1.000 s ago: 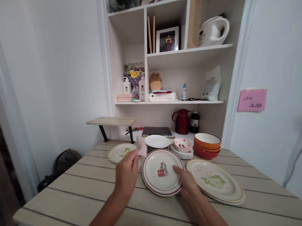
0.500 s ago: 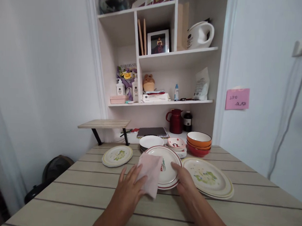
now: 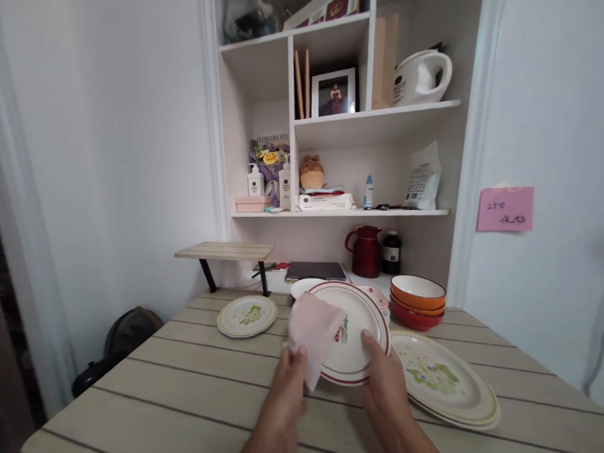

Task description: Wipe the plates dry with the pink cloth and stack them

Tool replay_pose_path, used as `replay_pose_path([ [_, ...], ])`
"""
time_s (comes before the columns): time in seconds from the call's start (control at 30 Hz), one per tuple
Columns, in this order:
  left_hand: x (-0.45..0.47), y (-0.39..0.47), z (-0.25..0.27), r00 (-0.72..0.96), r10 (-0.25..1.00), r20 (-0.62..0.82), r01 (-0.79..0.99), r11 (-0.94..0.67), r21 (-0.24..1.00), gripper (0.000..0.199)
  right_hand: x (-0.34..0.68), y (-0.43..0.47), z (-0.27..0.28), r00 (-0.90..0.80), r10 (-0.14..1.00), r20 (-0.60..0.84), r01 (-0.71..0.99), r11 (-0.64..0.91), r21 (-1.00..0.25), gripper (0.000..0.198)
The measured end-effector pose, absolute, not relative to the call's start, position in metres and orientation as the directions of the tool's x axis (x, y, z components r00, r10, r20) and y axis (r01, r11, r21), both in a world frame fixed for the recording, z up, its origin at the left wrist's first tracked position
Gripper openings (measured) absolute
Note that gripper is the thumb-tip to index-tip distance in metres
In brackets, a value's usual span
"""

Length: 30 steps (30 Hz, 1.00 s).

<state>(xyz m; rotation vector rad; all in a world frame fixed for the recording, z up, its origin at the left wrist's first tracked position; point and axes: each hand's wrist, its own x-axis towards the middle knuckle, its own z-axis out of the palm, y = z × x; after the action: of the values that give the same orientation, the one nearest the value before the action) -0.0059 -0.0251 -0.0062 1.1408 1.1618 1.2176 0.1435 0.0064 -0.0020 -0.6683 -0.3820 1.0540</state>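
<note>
In the head view my right hand (image 3: 384, 380) grips a white plate (image 3: 361, 316) with dark red rim lines and a small red and green print. Its thumb lies on the plate's face, the other fingers underneath. The plate is held tilted above the table. My left hand (image 3: 287, 393) is closed on a pink cloth (image 3: 315, 324), which drapes over the plate's left side and covers part of it. The left fingers under the cloth are partly hidden. To the right, close to my right hand, lie stacked oval plates (image 3: 443, 376) with a green leaf pattern.
Smaller patterned plates (image 3: 248, 315) lie at the left on the slatted table (image 3: 185, 388). Behind the held plate are white plates (image 3: 303, 287) and pink dishes (image 3: 376, 296), partly covered. Orange and red bowls (image 3: 417, 302) stand back right. A small raised shelf (image 3: 224, 251) stands back left.
My left hand has gone from spread fingers over the cloth to pinching its lower edge. The plate has come up and tilted more towards me. The view has shifted slightly.
</note>
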Motion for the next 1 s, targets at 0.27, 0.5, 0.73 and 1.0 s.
replay_pose_path([
  [0.27, 0.006, 0.018, 0.005, 0.090, 0.978, -0.189, -0.533, 0.207, 0.821, 0.051, 0.150, 0.003, 0.012, 0.333, 0.933, 0.137, -0.542, 0.308, -0.782, 0.062],
  [0.5, -0.016, 0.025, -0.011, -0.009, 0.998, 0.057, -0.437, -0.056, 0.898, 0.053, 0.178, 0.001, 0.018, 0.047, 0.994, 0.095, -0.367, 0.106, -0.924, 0.047],
  [0.73, -0.012, 0.017, -0.006, 0.123, 0.987, 0.107, -0.428, -0.044, 0.903, 0.053, 0.176, -0.005, 0.023, 0.033, 0.996, 0.086, -0.396, 0.092, -0.914, 0.052],
  [1.0, -0.001, 0.025, -0.013, -0.030, 0.999, 0.025, -0.636, -0.039, 0.771, 0.062, 0.162, 0.004, 0.009, 0.236, 0.966, 0.100, -0.500, 0.209, -0.841, 0.057],
])
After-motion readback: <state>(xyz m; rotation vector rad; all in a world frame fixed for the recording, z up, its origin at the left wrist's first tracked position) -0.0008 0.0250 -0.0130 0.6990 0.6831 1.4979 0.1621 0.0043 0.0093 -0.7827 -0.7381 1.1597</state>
